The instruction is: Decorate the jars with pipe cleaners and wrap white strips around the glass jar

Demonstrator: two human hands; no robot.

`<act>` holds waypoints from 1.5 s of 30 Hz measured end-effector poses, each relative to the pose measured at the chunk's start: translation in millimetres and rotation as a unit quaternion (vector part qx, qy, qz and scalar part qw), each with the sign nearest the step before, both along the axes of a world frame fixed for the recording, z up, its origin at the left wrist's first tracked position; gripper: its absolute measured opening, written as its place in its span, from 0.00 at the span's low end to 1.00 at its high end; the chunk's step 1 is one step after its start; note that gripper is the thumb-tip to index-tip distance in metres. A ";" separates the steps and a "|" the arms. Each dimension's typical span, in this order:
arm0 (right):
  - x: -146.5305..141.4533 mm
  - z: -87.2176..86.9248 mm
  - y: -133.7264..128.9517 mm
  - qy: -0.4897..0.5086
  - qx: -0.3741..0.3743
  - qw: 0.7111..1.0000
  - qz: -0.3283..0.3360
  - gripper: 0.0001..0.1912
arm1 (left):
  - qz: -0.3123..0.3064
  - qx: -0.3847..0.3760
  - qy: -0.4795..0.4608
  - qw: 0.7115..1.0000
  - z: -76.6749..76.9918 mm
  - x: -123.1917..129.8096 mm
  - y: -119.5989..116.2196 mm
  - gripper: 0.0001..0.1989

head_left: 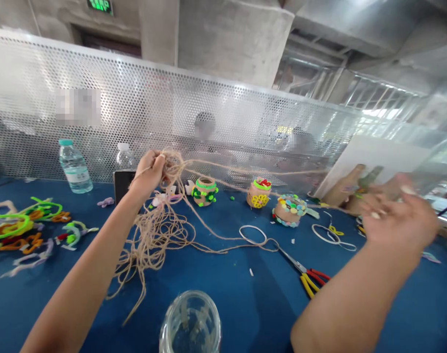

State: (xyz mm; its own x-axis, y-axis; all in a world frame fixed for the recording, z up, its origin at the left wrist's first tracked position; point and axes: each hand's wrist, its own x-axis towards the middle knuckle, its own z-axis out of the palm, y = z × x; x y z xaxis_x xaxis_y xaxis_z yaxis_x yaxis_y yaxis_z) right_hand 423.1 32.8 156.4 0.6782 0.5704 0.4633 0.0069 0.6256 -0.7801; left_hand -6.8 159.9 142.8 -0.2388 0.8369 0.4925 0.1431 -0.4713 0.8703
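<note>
Left hand (148, 172) clenched on bunched jute twine (160, 235), strands trailing over blue table (226, 299) to frame centre. Right hand (396, 215) open at right of frame, fingers spread, blurred, apparently holding nothing. Three decorated pots (259, 192) mid-frame look finished; twine not wound on anything. Glass jar (190, 323) bare, bottom centre. Scissors (304, 272) lower right, beside twine end.

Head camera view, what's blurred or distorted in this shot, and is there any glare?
In the head view, the right hand is smeared by motion blur, while the left hand and the twine look fairly sharp; the wide lens bows the perforated metal screen; glare washes out the windows at upper right.
</note>
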 end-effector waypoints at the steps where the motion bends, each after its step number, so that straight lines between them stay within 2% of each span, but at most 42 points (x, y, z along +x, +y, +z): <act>1: -5.5 2.9 1.4 -0.056 -0.096 0.994 -0.019 0.11 | -0.011 0.002 0.014 1.000 1.5 2.5 -3.4 0.05; 3: -26.1 10.6 8.1 -0.199 -0.266 0.939 -0.089 0.17 | -0.036 0.016 0.054 0.998 4.5 8.8 -12.4 0.04; 4: -41.7 14.5 12.5 -0.273 -0.301 0.905 -0.128 0.20 | -0.051 0.028 0.081 0.995 5.6 12.7 -17.8 0.04; 5: -60.9 17.7 17.1 -0.340 -0.291 0.881 -0.153 0.24 | -0.069 0.041 0.110 0.991 6.3 17.1 -23.5 0.05; 6: -83.1 19.5 21.5 -0.382 -0.236 0.880 -0.155 0.26 | -0.095 0.054 0.136 0.985 6.6 21.8 -29.3 0.06; 7: -107.4 19.6 25.3 -0.401 -0.175 0.894 -0.099 0.27 | -0.125 0.067 0.150 0.978 6.3 26.9 -35.0 0.07; 8: -132.3 17.9 28.7 -0.406 -0.145 0.903 0.004 0.29 | -0.158 0.076 0.153 0.973 5.7 31.9 -40.3 0.08; 9: -156.5 14.6 31.5 -0.415 -0.135 0.891 0.124 0.31 | -0.188 0.084 0.144 0.968 4.8 36.7 -44.9 0.09; 10: -178.2 10.3 34.0 -0.425 -0.121 0.872 0.211 0.32 | -0.213 0.089 0.131 0.964 3.7 41.0 -48.7 0.10; 11: -196.2 5.4 36.3 -0.443 -0.109 0.849 0.268 0.31 | -0.232 0.092 0.118 0.961 2.6 44.4 -51.6 0.11; 12: -209.3 0.9 38.7 -0.452 -0.099 0.838 0.290 0.26 | -0.248 0.089 0.106 0.959 1.6 46.8 -53.5 0.12; 14: -220.1 -5.1 43.8 -0.449 -0.096 0.838 0.294 0.12 | -0.271 0.067 0.081 0.957 0.4 48.3 -55.0 0.13; 15: -218.5 -5.9 46.1 -0.435 -0.100 0.844 0.297 0.08 | -0.283 0.052 0.062 0.956 0.4 47.6 -55.0 0.14; 18: -198.8 -0.8 49.3 -0.402 -0.117 0.853 0.313 0.12 | -0.312 0.010 0.026 0.950 2.2 43.0 -54.3 0.16; 20: -184.3 5.3 47.2 -0.415 -0.118 0.861 0.268 0.10 | -0.332 -0.002 0.079 0.940 4.3 39.8 -54.0 0.15; 22: -172.9 10.7 42.8 -0.437 -0.117 0.867 0.211 0.06 | -0.326 0.013 0.197 0.925 6.0 36.1 -52.5 0.14; 24: -161.5 14.9 37.1 -0.433 -0.115 0.874 0.186 0.07 | -0.240 0.050 0.326 0.913 7.2 29.8 -47.9 0.10; 26: -145.7 18.0 31.2 -0.395 -0.112 0.894 0.178 0.06 | -0.086 0.081 0.406 0.906 8.2 19.7 -40.0 0.09; 28: -123.7 19.6 25.9 -0.336 -0.102 0.925 0.147 0.04 | 0.039 0.079 0.405 0.910 9.4 7.4 -30.9 0.07; 29: -111.0 19.5 24.0 -0.312 -0.101 0.938 0.117 0.04 | 0.066 0.069 0.384 0.918 10.1 1.6 -27.2 0.06; 30: -98.0 18.9 22.9 -0.300 -0.106 0.944 0.082 0.05 | 0.067 0.056 0.356 0.930 11.0 -3.2 -24.5 0.05; 32: -73.8 16.0 23.6 -0.309 -0.152 0.939 0.002 0.08 | 0.023 0.032 0.307 0.951 13.1 -8.2 -23.6 0.06; 33: -64.2 14.3 25.5 -0.330 -0.197 0.922 -0.043 0.09 | -0.011 0.026 0.283 0.959 14.2 -8.2 -25.3 0.07; 36: -56.1 10.5 34.9 -0.392 -0.331 0.841 -0.173 0.10 | -0.119 0.027 0.201 0.972 16.8 0.8 -37.0 0.09; 37: -62.3 10.0 37.9 -0.411 -0.334 0.825 -0.196 0.12 | -0.146 0.029 0.175 0.973 17.1 6.0 -41.9 0.09; 38: -73.4 9.8 40.3 -0.427 -0.308 0.828 -0.191 0.16 | -0.171 0.030 0.157 0.972 17.1 11.9 -46.9 0.08; 39: -89.0 9.6 41.7 -0.439 -0.259 0.847 -0.155 0.21 | -0.193 0.029 0.149 0.969 16.7 18.3 -51.7 0.08; 40: -108.2 9.1 42.1 -0.445 -0.197 0.869 -0.085 0.26 | -0.216 0.028 0.146 0.965 16.1 24.8 -56.3 0.07; 41: -129.6 8.2 41.7 -0.441 -0.143 0.886 0.013 0.30 | -0.239 0.027 0.143 0.960 15.3 30.9 -60.4 0.07; 42: -151.7 6.8 40.7 -0.433 -0.109 0.886 0.124 0.34 | -0.260 0.025 0.139 0.955 14.5 36.3 -64.0 0.07; 43: -172.4 5.1 39.3 -0.439 -0.097 0.865 0.224 0.37 | -0.278 0.023 0.131 0.951 14.1 40.2 -66.9 0.08; 44: -190.1 3.2 38.1 -0.448 -0.096 0.839 0.294 0.37 | -0.288 0.019 0.126 0.949 14.1 42.3 -69.2 0.09; 45: -203.2 1.7 37.4 -0.461 -0.108 0.811 0.344 0.31 | -0.285 0.016 0.124 0.950 14.7 42.3 -70.7 0.09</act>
State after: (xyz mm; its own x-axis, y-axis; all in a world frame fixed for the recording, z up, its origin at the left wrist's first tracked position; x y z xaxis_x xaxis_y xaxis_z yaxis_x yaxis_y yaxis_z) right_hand 219.9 70.1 158.1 -0.4131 0.8020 0.4314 0.3559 0.5783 -0.7341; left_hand 35.5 89.2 157.5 0.3758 0.7795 0.5012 0.0552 -0.5587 0.8275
